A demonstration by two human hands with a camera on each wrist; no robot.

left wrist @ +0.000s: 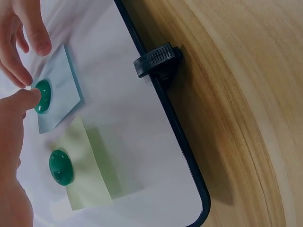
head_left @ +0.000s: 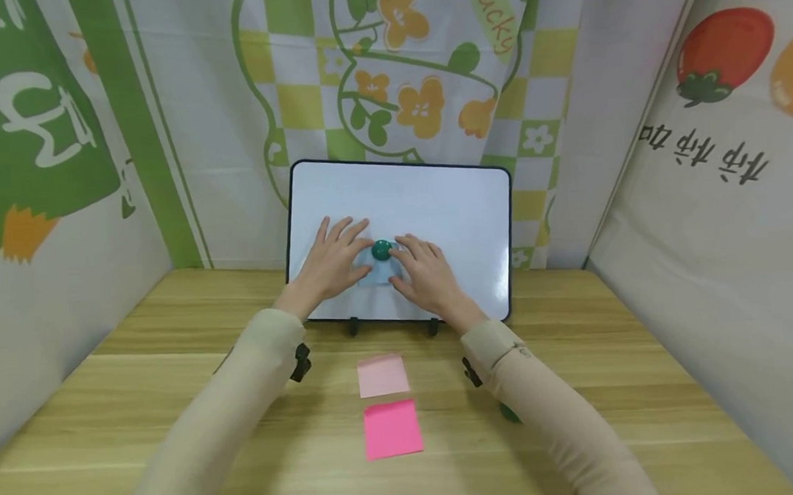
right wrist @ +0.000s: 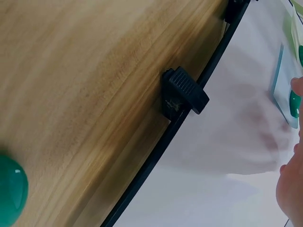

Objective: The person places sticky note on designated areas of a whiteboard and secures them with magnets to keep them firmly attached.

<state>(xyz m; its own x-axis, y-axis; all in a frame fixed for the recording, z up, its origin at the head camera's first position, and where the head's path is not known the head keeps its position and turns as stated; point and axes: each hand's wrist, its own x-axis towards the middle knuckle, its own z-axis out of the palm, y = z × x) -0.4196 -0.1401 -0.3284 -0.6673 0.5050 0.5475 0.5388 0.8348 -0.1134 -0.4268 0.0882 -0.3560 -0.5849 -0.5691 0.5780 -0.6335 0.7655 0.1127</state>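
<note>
Covering green magnet [left wrist: 45,98] partly, left fingers [left wrist: 20,102]

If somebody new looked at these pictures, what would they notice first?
Probably the bright pink note lying on the wooden table, in front of the whiteboard. Next, the shiny green magnet on a blue note there, between the left hand and the right hand. The cloth with orange flowers behind stands out too.

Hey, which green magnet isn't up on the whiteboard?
The loose magnet, lying on the wooden table near the right sleeve; the blue-note magnet and yellow-note magnet are both on the whiteboard.
</note>
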